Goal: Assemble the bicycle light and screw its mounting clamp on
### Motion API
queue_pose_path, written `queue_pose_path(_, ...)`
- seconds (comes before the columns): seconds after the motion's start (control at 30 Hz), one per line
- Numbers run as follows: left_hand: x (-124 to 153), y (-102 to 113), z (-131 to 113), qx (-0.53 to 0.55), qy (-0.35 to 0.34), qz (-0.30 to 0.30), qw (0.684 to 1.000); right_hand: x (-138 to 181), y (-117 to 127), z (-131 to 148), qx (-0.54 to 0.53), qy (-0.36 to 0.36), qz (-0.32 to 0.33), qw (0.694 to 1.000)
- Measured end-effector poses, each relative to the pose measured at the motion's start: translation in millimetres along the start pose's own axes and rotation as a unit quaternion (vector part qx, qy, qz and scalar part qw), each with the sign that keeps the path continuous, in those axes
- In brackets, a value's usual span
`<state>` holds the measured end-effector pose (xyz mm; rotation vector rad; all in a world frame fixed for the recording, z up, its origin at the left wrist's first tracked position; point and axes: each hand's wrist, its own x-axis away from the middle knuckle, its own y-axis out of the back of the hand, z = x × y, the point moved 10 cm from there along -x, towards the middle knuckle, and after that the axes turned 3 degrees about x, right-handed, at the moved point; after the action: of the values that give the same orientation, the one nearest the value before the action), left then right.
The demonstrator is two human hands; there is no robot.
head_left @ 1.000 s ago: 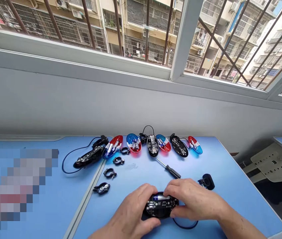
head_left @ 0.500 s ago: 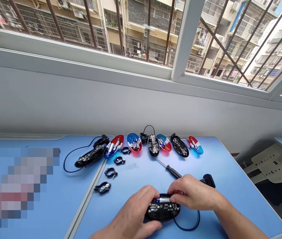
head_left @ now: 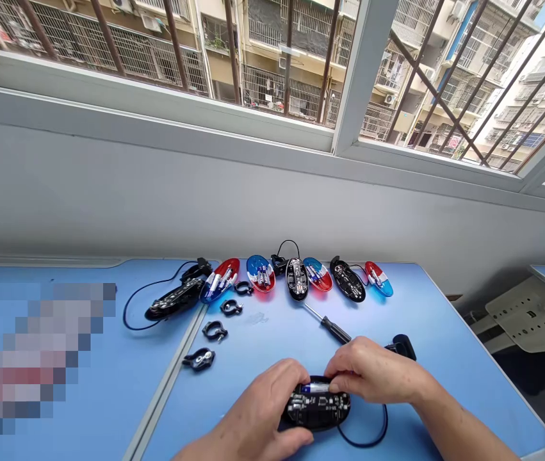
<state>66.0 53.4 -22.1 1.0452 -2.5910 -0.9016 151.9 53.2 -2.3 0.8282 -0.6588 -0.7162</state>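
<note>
My left hand (head_left: 262,410) grips the left end of a black oval housing (head_left: 320,419), thumb along the near edge and fingers over the far edge. Inside it a circuit board with metal contacts shows. A blue and silver battery (head_left: 314,388) lies along the far side of the housing. At the battery's right end, my right hand (head_left: 373,371) is closed with thumb and fingertips on it. A black cable (head_left: 363,445) loops out from the housing's right side. Behind my right wrist sits a black part (head_left: 403,347), partly hidden.
A screwdriver (head_left: 334,330) lies beyond my right hand. Several black clamp rings (head_left: 215,331) form a line at left. Along the back lie more black housings (head_left: 348,282) and red-and-blue covers (head_left: 261,274) with batteries in them. A seam (head_left: 169,378) divides the blue tabletop.
Almost nothing differs. Both hands keep their hold, and the housing with the battery sits marginally lower and to the right in view.
</note>
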Motion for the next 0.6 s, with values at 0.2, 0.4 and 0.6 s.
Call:
queue_pose_path(0.2,-0.1,0.7,-0.9,-0.005,-0.004,0.001,1.000,1.5,1.2,6.2,0.044,0.006,-0.022,0.999)
queue_pose_path(0.4,0.4,1.6,-0.4,-0.010,-0.001,-0.011,1.000,1.2,3.0,8.5,0.041,0.006,-0.036,0.999)
queue_pose_path(0.6,0.8,11.6,0.3,-0.029,-0.040,-0.075,0.996,-3.1,7.0,-23.4,-0.166,-0.065,-0.081,0.981)
